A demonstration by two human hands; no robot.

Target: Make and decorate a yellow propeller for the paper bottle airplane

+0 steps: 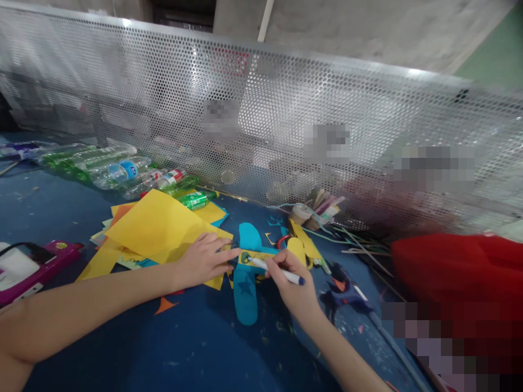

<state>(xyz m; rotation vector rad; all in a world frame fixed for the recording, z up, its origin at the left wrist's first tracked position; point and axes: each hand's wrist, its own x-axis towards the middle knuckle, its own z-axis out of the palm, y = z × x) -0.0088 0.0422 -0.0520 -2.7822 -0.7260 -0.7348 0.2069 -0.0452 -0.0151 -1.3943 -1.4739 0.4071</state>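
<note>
A blue airplane-shaped craft (245, 294) lies on the blue table, with a dark star on its near wing. Along its middle runs a yellow strip (258, 255) bearing dark drawn marks. My right hand (295, 277) is closed around a white marker (281, 271) with a dark blue end, its tip at the strip's left part. Flat and with fingers spread, my left hand (206, 256) rests at the craft's left end, its fingertips touching there. Beneath that hand are yellow paper sheets (151, 228). A yellow rolled piece (296, 249) sits just behind my right hand.
Several plastic bottles (122, 170) lie at the back left before a perforated metal screen (163, 76). A purple power strip (61, 258) is at far left. Blue-handled tool (347, 291) and thin sticks (368, 250) lie right, near a person's red clothing (457, 272).
</note>
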